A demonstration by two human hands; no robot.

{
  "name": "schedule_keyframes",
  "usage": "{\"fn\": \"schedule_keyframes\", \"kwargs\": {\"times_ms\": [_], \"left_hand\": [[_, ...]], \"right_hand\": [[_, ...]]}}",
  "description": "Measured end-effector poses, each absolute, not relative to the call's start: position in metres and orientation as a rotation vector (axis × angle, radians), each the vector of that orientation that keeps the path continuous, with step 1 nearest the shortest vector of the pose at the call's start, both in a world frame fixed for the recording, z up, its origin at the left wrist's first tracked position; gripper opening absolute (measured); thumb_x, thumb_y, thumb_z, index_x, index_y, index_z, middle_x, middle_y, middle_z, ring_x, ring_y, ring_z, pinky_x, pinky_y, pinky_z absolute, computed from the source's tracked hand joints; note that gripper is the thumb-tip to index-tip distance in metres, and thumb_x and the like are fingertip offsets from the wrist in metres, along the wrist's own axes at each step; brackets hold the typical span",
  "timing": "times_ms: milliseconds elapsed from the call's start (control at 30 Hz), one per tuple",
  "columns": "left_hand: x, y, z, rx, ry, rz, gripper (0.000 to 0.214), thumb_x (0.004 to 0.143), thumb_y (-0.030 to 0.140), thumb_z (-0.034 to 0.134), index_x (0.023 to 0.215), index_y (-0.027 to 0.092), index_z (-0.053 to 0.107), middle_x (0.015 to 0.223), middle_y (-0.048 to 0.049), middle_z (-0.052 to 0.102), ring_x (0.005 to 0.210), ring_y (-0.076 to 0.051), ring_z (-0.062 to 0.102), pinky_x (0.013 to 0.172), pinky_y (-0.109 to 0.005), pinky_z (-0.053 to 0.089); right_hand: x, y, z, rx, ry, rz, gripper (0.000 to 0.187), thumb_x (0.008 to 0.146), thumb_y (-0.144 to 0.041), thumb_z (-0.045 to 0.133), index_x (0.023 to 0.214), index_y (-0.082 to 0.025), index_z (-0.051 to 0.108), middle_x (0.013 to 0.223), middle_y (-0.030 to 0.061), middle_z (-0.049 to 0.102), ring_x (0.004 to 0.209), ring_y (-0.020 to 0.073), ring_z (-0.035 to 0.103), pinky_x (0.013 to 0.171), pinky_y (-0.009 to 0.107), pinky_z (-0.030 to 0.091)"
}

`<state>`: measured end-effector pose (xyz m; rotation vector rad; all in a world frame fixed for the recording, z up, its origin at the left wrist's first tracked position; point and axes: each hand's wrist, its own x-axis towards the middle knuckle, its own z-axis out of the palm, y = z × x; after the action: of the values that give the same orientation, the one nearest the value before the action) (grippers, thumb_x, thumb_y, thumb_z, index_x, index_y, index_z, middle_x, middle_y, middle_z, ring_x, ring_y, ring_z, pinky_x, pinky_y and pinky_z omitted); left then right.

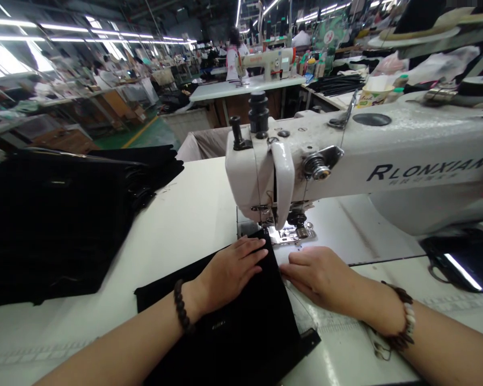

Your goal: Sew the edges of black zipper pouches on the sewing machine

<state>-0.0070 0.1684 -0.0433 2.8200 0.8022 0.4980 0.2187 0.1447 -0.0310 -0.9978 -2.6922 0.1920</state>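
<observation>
A black fabric panel [241, 327] lies on the white sewing table, its far corner under the needle area of a white sewing machine [249, 171]. My left hand [233, 268] rests flat on the panel just in front of the presser foot, fingers stretched out. At the panel's right edge, my right hand [317, 276] has its fingers pressed together on the cloth; the fingertips are partly hidden. A narrow black strip end juts out at the panel's lower right corner. Light from the machine falls on the metal edge guide [295, 233] beside the foot.
A tall stack of black fabric pieces [56, 214] sits on the left of the table. To the right lies a dark glossy phone-like object [467, 262]. Small scissors-like metal wire [382, 351] lies near my right wrist. Another sewing machine [265, 64] stands beyond.
</observation>
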Motion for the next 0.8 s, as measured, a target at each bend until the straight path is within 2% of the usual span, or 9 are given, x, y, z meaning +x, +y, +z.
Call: {"fn": "schedule_keyframes", "kwargs": {"times_ms": [100, 200, 300, 433, 600, 700, 800], "left_hand": [[-0.009, 0.168, -0.043, 2.776, 0.800, 0.488, 0.034, 0.091, 0.012, 0.034, 0.123, 0.012, 0.044, 0.121, -0.0126, 0.050, 0.116, -0.021, 0.045, 0.099, -0.043, 0.040], [-0.011, 0.167, -0.043, 2.762, 0.748, 0.505, 0.043, 0.086, 0.005, 0.033, 0.126, 0.019, 0.040, 0.124, -0.0119, 0.044, 0.116, -0.022, 0.042, 0.099, -0.047, 0.038], [-0.011, 0.168, -0.043, 2.774, 0.708, 0.489, 0.041, 0.084, 0.005, 0.033, 0.121, 0.019, 0.044, 0.121, -0.0118, 0.043, 0.114, -0.023, 0.043, 0.098, -0.048, 0.037], [-0.011, 0.169, -0.042, 2.771, 0.703, 0.502, 0.038, 0.083, 0.003, 0.033, 0.116, 0.016, 0.045, 0.118, -0.0119, 0.045, 0.113, -0.023, 0.042, 0.099, -0.048, 0.037], [-0.010, 0.169, -0.041, 2.734, 0.732, 0.512, 0.032, 0.083, 0.002, 0.033, 0.110, 0.016, 0.044, 0.116, -0.0112, 0.045, 0.111, -0.022, 0.043, 0.099, -0.047, 0.037], [-0.010, 0.169, -0.040, 2.717, 0.732, 0.509, 0.031, 0.084, 0.002, 0.033, 0.110, 0.016, 0.043, 0.115, -0.0112, 0.046, 0.110, -0.022, 0.043, 0.100, -0.048, 0.037], [-0.010, 0.169, -0.038, 2.716, 0.741, 0.495, 0.030, 0.084, 0.003, 0.034, 0.109, 0.016, 0.043, 0.114, -0.0111, 0.046, 0.110, -0.022, 0.044, 0.099, -0.048, 0.037]], "right_hand": [[0.220, 0.143, -0.026, -0.921, -2.728, 0.321, 0.028, 0.090, -0.016, 0.034, 0.108, -0.017, 0.056, 0.067, 0.0008, 0.053, 0.054, 0.0132, 0.043, 0.050, 0.029, 0.025], [0.217, 0.139, -0.024, -0.879, -2.694, 0.422, 0.030, 0.089, -0.019, 0.039, 0.117, -0.014, 0.049, 0.079, 0.0044, 0.057, 0.066, 0.0153, 0.048, 0.056, 0.029, 0.033], [0.212, 0.132, -0.024, -0.890, -2.653, 0.380, 0.025, 0.086, -0.020, 0.045, 0.107, -0.011, 0.054, 0.088, 0.0084, 0.058, 0.071, 0.0177, 0.049, 0.061, 0.031, 0.036], [0.210, 0.130, -0.024, -0.948, -2.655, 0.240, 0.016, 0.082, -0.024, 0.053, 0.093, -0.014, 0.059, 0.093, 0.0106, 0.057, 0.076, 0.0206, 0.048, 0.064, 0.034, 0.036], [0.213, 0.134, -0.029, -1.019, -2.682, 0.248, 0.021, 0.083, -0.027, 0.052, 0.099, -0.014, 0.058, 0.088, 0.0092, 0.057, 0.077, 0.0209, 0.048, 0.066, 0.035, 0.037], [0.215, 0.136, -0.028, -0.917, -2.687, 0.309, 0.018, 0.086, -0.022, 0.046, 0.099, -0.015, 0.058, 0.098, 0.0107, 0.057, 0.086, 0.0211, 0.049, 0.075, 0.037, 0.038], [0.218, 0.137, -0.022, -0.723, -2.758, 0.446, 0.019, 0.087, -0.013, 0.041, 0.082, -0.018, 0.058, 0.095, 0.0067, 0.059, 0.090, 0.0181, 0.049, 0.092, 0.040, 0.032]]}}
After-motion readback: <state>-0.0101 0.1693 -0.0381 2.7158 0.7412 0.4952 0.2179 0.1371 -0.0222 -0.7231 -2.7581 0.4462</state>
